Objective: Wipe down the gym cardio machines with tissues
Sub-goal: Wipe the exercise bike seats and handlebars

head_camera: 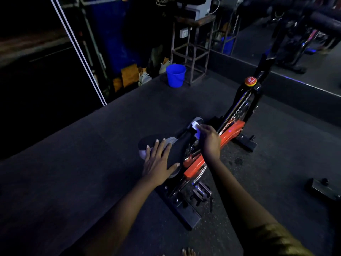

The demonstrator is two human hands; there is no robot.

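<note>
Nearest the camera, the bike's rear floor bar [182,209] and a pedal [202,193] sit on dark rubber flooring.

Above these, the left hand [158,161] lies flat on the rear of the saddle [180,148], fingers straight and spread, gripping nothing. Judged purpose: steadying the seat.

The right hand [211,140] is at the saddle's narrow front end, fingertips pinching a small white tissue [195,126] that appears to be against the saddle nose. Lighting is poor; actual contact cannot be confirmed.

Handling assessment:
- The tissue is light, soft and easily torn. It should be held bunched in the fingertips, as now, and worked with moderate pressure; snagging on the metalwork below the seat is the likely fault.
- The saddle looks padded and firm.
- The exercise bike [230,133], with its orange frame, looks heavy and stable, and needs no lifting.

Further off, a red knob [250,81] tops the front post. Beyond it, well apart, a blue bucket [175,75] stands just beside a metal stand [191,50]
</note>
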